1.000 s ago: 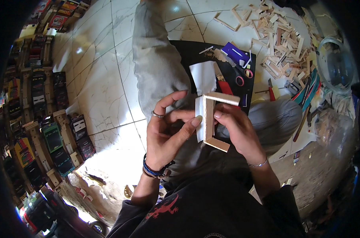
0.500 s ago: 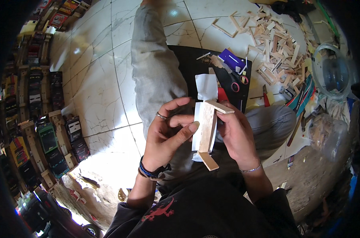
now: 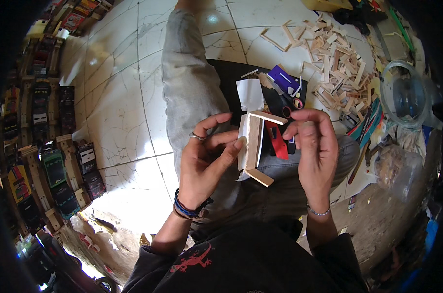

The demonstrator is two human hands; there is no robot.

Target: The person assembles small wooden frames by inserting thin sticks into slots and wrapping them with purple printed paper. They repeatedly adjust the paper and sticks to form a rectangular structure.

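Observation:
My left hand (image 3: 202,161) pinches a small three-sided wooden frame (image 3: 253,141) between thumb and fingers, at its left edge. The frame has a long upright strip with two short slats sticking out to the right, top and bottom. White paper (image 3: 250,95) lies against its back and stands up above it. My right hand (image 3: 316,151) is just right of the frame, not touching it, its fingers loosely bent and apart with nothing seen in them. Below and between the hands, a red flat object (image 3: 277,144) lies by my lap, partly hidden.
A black board (image 3: 224,73) before me carries scissors (image 3: 292,105) and a purple card (image 3: 284,79). Beyond it, many wooden slats (image 3: 341,68) are heaped on the tiled floor (image 3: 114,97). At left stand wooden racks of packages (image 3: 55,166); at right, a clear plastic container (image 3: 404,93).
My right hand has let go of the frame's upper slat and moved off to the right. The frame stays in my left hand, turned and shifted slightly upward. More of the red object shows.

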